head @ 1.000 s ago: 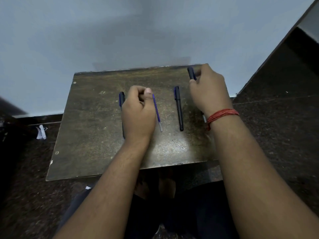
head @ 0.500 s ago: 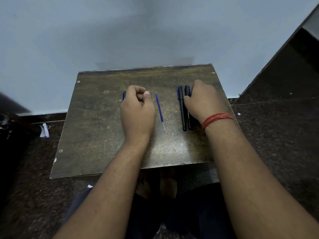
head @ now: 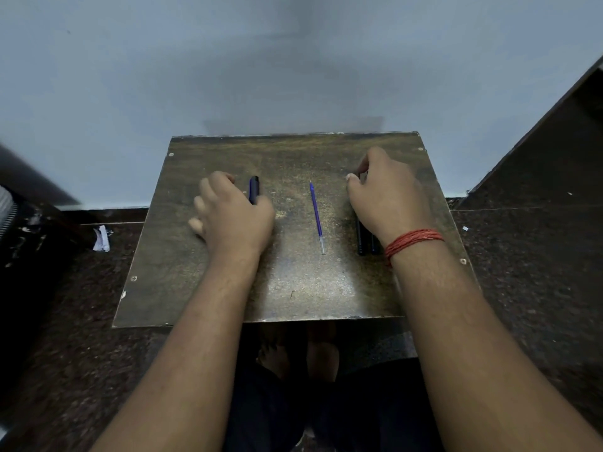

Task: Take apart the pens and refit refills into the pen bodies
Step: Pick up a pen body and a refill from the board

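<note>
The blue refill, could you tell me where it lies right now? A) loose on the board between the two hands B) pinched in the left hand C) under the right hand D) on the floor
A: the blue refill lies alone on the board, apart from the left hand and the right hand.

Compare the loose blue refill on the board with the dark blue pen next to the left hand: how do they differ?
The blue refill is thin, with a clear tip toward the person; the dark blue pen is much thicker and opaque. The refill lies in full view, apart from both hands; the pen's near part is hidden under the left hand. Both lie flat on the board, pointing roughly away from the person.
</note>
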The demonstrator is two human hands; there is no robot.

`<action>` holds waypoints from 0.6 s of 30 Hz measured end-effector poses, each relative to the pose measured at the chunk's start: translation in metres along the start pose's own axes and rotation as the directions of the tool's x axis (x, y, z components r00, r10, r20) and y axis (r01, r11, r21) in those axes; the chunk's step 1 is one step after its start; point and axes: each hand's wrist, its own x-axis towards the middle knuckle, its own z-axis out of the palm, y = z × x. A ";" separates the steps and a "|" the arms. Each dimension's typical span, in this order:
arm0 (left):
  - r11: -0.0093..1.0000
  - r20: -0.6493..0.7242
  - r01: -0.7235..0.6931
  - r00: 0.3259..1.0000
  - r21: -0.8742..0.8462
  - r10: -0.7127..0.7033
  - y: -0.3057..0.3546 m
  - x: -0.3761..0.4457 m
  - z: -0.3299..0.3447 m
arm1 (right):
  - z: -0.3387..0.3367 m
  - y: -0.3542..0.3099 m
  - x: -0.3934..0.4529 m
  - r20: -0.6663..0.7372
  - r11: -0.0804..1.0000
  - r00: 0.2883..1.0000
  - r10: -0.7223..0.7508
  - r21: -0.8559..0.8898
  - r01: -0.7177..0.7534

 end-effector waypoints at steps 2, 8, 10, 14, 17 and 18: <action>0.997 0.045 -0.031 0.999 0.070 0.028 -0.001 -0.001 0.001 | 0.001 -0.001 0.000 0.015 1.000 1.000 -0.010 0.008 0.010; 0.981 0.071 -0.076 0.995 0.178 0.064 0.000 -0.002 0.001 | 0.002 -0.005 -0.002 0.029 0.999 0.998 -0.048 0.011 0.048; 0.985 0.071 -0.086 0.995 0.153 0.076 0.003 -0.005 0.002 | 0.002 -0.006 -0.002 0.028 0.998 0.998 -0.057 0.009 0.057; 0.952 0.004 -0.201 0.978 -0.231 0.207 0.020 -0.012 0.005 | 0.002 -0.004 0.002 0.041 0.988 0.999 -0.004 0.154 -0.003; 0.828 0.057 -0.144 0.977 -0.542 0.208 0.033 -0.019 0.011 | -0.001 0.000 0.006 0.040 0.932 0.996 0.079 0.353 -0.088; 0.778 0.124 -0.081 0.972 -0.623 0.200 0.036 -0.022 0.014 | -0.002 0.000 0.007 0.041 0.902 0.994 0.103 0.417 -0.110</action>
